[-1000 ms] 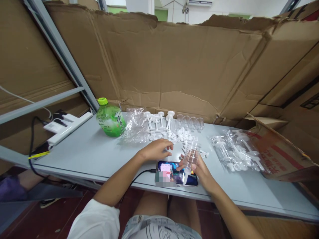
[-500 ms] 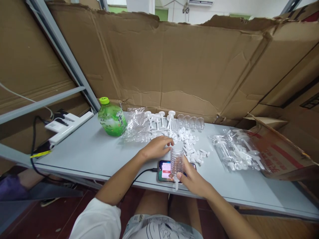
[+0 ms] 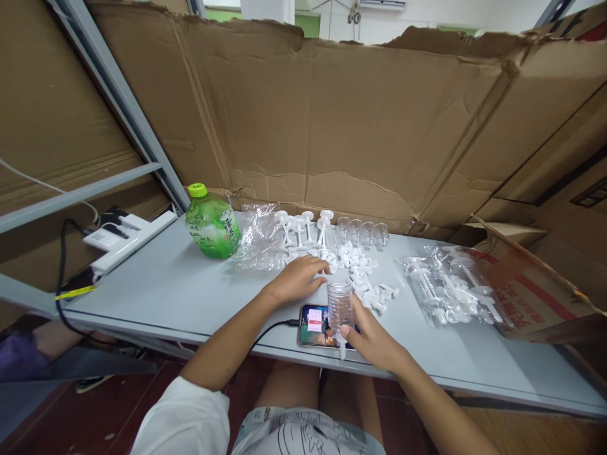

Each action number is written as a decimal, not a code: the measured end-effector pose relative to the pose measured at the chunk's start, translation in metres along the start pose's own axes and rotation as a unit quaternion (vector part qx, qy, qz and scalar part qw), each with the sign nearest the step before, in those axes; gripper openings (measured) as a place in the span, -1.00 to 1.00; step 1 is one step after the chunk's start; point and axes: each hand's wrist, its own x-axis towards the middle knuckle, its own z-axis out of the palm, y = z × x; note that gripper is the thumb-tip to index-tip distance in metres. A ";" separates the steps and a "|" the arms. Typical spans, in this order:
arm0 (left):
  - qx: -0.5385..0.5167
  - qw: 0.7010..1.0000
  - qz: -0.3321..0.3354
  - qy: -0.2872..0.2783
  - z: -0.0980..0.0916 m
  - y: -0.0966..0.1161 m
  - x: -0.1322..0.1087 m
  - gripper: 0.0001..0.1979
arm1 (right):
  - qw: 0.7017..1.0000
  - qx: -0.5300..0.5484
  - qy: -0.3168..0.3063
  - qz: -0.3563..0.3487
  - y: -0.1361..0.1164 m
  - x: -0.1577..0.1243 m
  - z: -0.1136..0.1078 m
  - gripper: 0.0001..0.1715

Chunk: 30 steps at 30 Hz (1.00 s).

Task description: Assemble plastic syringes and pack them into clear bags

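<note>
My right hand (image 3: 372, 335) is wrapped round a clear ribbed plastic cylinder (image 3: 340, 303) with a white piece at its lower end, held upright above a phone (image 3: 313, 325). Just to the left, my left hand (image 3: 303, 278) is over the table with its fingers apart and bent, holding nothing. Beyond my hands lies a pile of small white plastic parts (image 3: 355, 259). White plunger-like pieces (image 3: 298, 230) stand behind it, beside a row of clear ribbed cylinders (image 3: 368, 232).
A green bottle (image 3: 213, 224) and a crumpled clear bag (image 3: 260, 237) are at the back left. On the right lie filled clear bags (image 3: 450, 284) and a cardboard box (image 3: 535, 284). A power strip (image 3: 135, 243) sits far left, near a person's leg.
My right hand and the clear cylinder have shifted slightly to the right, showing more of the phone. My left hand has barely moved.
</note>
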 end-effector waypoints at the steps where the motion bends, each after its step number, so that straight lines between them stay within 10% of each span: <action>1: 0.013 1.000 -0.003 0.009 0.001 0.000 0.000 -0.82 | 1.000 -0.001 0.003 -0.003 -0.001 0.000 -0.002 -0.49; 12: 0.096 0.994 -0.022 -0.040 0.021 -0.015 0.007 -0.67 | 0.979 -0.021 0.200 -0.033 -0.003 0.020 -0.072 -0.63; 18: 0.094 0.995 -0.033 -0.016 0.026 -0.012 0.014 -0.83 | 0.958 -0.186 0.208 -0.059 -0.008 0.033 -0.093 -0.53; 30: -0.225 0.958 -0.091 0.150 0.017 -0.005 0.013 -0.71 | 0.928 -0.316 0.191 -0.057 0.020 0.031 -0.089 -0.56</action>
